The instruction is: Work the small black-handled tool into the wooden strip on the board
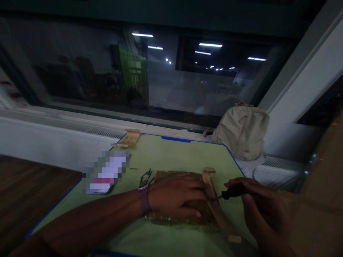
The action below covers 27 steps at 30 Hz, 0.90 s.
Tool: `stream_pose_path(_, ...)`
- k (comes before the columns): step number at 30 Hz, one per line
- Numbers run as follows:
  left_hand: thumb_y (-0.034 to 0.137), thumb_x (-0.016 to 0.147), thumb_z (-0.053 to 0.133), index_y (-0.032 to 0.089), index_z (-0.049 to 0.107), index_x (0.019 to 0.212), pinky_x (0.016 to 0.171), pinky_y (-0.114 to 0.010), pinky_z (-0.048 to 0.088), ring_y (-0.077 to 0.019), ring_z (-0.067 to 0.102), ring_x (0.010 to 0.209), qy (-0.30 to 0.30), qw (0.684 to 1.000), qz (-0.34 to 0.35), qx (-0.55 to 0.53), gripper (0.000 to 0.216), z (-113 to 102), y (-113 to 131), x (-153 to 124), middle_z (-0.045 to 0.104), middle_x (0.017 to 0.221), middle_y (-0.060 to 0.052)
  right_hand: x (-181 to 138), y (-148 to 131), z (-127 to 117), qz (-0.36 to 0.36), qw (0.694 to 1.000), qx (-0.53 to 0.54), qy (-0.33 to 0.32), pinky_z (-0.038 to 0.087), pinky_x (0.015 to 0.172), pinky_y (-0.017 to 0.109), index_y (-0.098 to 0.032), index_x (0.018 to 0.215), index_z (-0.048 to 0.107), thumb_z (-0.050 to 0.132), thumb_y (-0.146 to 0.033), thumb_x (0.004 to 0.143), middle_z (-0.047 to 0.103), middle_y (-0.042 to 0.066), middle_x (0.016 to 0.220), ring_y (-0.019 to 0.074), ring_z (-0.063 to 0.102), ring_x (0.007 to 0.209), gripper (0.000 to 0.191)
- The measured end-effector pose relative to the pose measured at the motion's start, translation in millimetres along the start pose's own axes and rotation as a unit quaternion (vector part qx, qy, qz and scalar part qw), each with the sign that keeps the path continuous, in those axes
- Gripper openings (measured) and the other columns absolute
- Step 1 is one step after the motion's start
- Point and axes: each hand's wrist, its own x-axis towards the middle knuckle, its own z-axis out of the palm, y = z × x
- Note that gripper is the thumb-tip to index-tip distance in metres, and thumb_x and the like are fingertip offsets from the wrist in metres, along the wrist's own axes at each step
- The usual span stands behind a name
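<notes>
My left hand point(175, 195) lies flat with fingers spread on a brown, shiny slab point(187, 219) that looks wrapped in tape. Its fingertips reach a long curved wooden piece point(225, 221) along the slab's right edge. A small block shows at each end of this wood. In my right hand point(264, 207) is a black-handled screwdriver point(233, 191), pointing left. The screwdriver's tip meets the wooden piece near my left fingertips; the exact contact point is too dark to make out. My left hand hides much of the slab.
The green tabletop point(171, 151) has a blue edge. Left of the slab lie several thin dark pieces point(146, 175) and a partly blurred phone point(109, 175). Another wooden piece point(130, 138) sits at the far left corner. A beige backpack point(242, 132) stands by the window.
</notes>
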Motion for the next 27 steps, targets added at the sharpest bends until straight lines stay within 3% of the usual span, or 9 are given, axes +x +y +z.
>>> stream_pose_path(5, 0.052, 0.110, 0.062, 0.020, 0.066, 0.141, 0.127, -0.051, 0.042, -0.0347, 0.057, 0.148, 0.005, 1.000, 0.018, 0.006, 0.045, 1, -2, 1, 0.066, 0.153, -0.014, 2, 7, 0, -0.029, 0.998, -0.027, 0.051, 0.070, 0.063, 0.030, -0.028, 0.118, 0.075, 0.079, -0.009, 0.093, 0.075, 0.005, 0.094, 0.0205, 0.076, 0.083, 0.032)
stream_pose_path(8, 0.051, 0.108, 0.065, 0.020, 0.068, 0.138, 0.127, -0.050, 0.043, -0.0354, 0.059, 0.146, 0.002, 1.000, 0.010, 0.015, 0.043, 1, -2, 2, 0.068, 0.150, -0.014, 1, 7, 1, -0.046, 0.997, -0.039, 0.050, 0.070, 0.065, 0.033, -0.026, 0.117, 0.076, 0.075, -0.016, 0.097, 0.075, 0.008, 0.099, 0.0214, 0.077, 0.086, 0.023)
stream_pose_path(14, 0.054, 0.112, 0.059, 0.020, 0.067, 0.138, 0.128, -0.054, 0.041, -0.0354, 0.055, 0.150, 0.001, 1.000, 0.003, 0.019, 0.043, 2, -2, 0, 0.062, 0.159, -0.015, 2, -2, 4, -0.002, 1.000, -0.012, 0.008, 0.073, 0.072, 0.036, -0.031, 0.121, 0.078, 0.070, -0.022, 0.103, 0.085, 0.009, 0.106, 0.0254, 0.085, 0.099, 0.021)
stream_pose_path(21, 0.053, 0.112, 0.060, 0.018, 0.069, 0.137, 0.126, -0.048, 0.044, -0.0338, 0.059, 0.145, -0.009, 0.999, 0.012, 0.052, 0.044, 2, -3, 1, 0.066, 0.152, -0.015, 2, 2, 0, 0.043, 0.997, -0.019, 0.062, 0.069, 0.061, 0.030, -0.030, 0.112, 0.074, 0.083, -0.016, 0.091, 0.079, 0.005, 0.094, 0.0218, 0.080, 0.079, 0.026)
stream_pose_path(25, 0.055, 0.113, 0.056, 0.017, 0.069, 0.138, 0.126, -0.046, 0.043, -0.0334, 0.059, 0.145, -0.002, 0.998, 0.020, 0.059, 0.048, 3, -4, 2, 0.066, 0.153, -0.015, -2, 3, -9, 0.032, 0.997, -0.064, 0.021, 0.062, 0.052, 0.028, -0.026, 0.100, 0.076, 0.084, -0.014, 0.088, 0.076, 0.007, 0.089, 0.0214, 0.074, 0.070, 0.019)
stream_pose_path(27, 0.055, 0.113, 0.056, 0.016, 0.069, 0.137, 0.126, -0.048, 0.044, -0.0344, 0.059, 0.145, -0.002, 0.998, 0.022, 0.061, 0.048, 3, -4, 2, 0.066, 0.154, -0.016, -5, 2, -11, 0.037, 0.997, -0.069, 0.004, 0.065, 0.057, 0.033, -0.026, 0.107, 0.078, 0.080, -0.017, 0.092, 0.077, 0.011, 0.098, 0.0244, 0.077, 0.078, 0.018)
